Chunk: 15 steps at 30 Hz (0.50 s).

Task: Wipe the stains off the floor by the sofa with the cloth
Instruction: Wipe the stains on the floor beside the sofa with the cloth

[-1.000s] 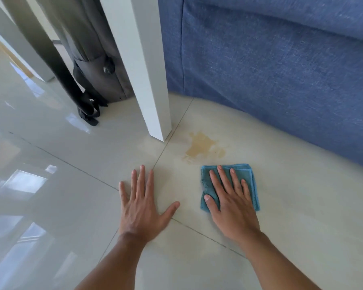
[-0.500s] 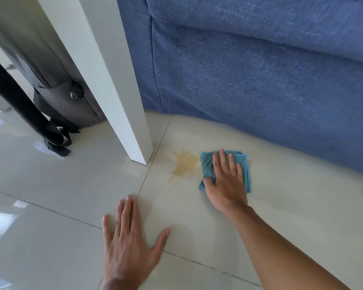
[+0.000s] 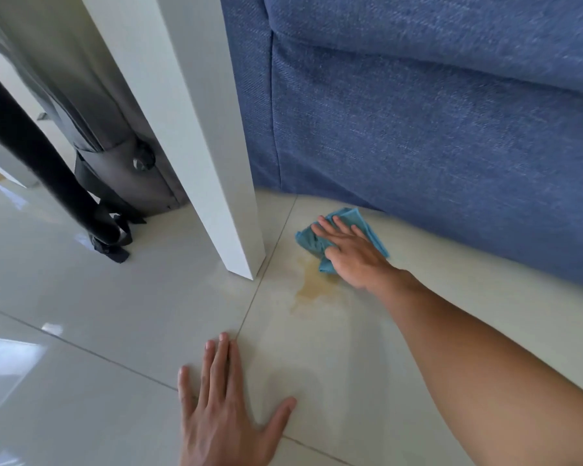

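Observation:
A folded blue cloth (image 3: pixel 371 227) lies on the pale tiled floor close to the blue sofa (image 3: pixel 435 146). My right hand (image 3: pixel 354 255) presses flat on top of it, fingers spread, thumb curled at the cloth's near edge. A yellowish-brown stain (image 3: pixel 312 285) spreads on the tile just in front of the cloth, partly under its near corner. My left hand (image 3: pixel 223 412) rests flat on the floor nearer to me, fingers apart, holding nothing.
A white table leg (image 3: pixel 216 163) stands just left of the stain. Behind it are a grey bag (image 3: pixel 115 146) and a black pole (image 3: pixel 48 169) with straps on the floor. The sofa front runs along the right.
My right hand has pushed the cloth forward and left, past the stain toward the sofa's base; the stain now shows below the cloth. My left hand stays planted on the floor.

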{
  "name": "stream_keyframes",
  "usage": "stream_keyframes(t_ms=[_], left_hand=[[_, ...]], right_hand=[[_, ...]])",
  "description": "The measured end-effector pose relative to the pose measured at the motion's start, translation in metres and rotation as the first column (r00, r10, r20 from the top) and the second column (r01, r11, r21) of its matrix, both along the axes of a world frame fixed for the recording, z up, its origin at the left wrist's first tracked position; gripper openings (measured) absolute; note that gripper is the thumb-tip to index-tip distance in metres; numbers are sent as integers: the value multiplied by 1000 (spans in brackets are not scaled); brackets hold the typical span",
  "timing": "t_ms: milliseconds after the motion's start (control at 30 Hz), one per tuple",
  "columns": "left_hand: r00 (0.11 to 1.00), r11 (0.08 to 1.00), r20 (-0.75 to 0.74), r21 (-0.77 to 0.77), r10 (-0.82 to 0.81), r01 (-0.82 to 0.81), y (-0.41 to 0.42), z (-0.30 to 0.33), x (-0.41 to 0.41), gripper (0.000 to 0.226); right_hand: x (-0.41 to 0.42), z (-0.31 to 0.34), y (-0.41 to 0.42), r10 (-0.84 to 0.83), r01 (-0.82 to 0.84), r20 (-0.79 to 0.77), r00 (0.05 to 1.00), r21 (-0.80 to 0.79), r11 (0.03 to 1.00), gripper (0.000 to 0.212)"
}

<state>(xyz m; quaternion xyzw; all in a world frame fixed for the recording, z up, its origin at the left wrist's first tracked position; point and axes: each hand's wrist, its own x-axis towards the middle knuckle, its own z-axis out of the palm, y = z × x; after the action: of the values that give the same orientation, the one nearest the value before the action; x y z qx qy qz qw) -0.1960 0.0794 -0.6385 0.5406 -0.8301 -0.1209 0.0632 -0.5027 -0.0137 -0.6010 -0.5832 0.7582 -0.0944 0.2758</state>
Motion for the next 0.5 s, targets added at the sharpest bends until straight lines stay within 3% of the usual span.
stream_keyframes(t_ms=[333,500], left_hand=[[997,992,-73,-117,29,-38,-5,-10,-4,120],[998,996,-55,-79,29,-33,-6,-6,-3,120]], right_hand=[[42,5,-52,252,-256,170,953,5,967,56],[41,3,-30,141,-128,231,963,-70,989,55]])
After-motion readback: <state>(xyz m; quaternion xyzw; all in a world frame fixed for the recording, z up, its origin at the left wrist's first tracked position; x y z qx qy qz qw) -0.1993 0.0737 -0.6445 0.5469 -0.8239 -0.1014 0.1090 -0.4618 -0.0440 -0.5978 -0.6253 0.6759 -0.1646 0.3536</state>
